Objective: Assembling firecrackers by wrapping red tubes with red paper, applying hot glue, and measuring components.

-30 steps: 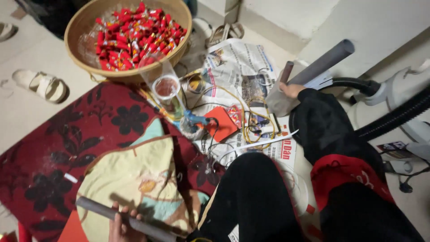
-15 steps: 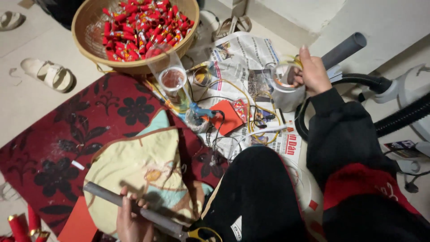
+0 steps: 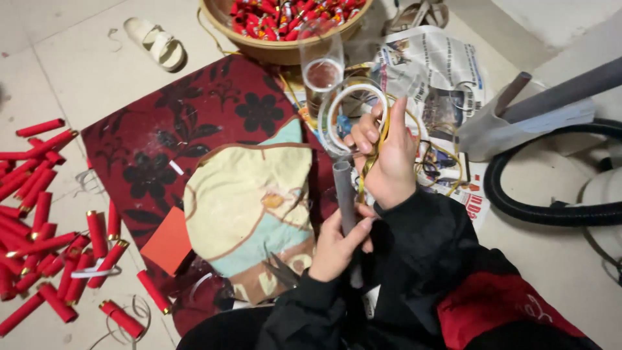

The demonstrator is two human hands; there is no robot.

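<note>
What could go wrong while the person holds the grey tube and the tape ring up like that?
1. The left hand holds the grey tube only near its bottom, so it might tip or slip.
2. The right hand holds both the tape ring and a gold ribbon; the ribbon could tangle or stick.
3. A clear cup stands close behind the hands and could get knocked over.

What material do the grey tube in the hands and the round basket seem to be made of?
The grey tube looks like matte cardboard or plastic: a dull, even surface; I cannot tell which. The basket looks like woven cane or bamboo, tan with a thick rim.
</note>
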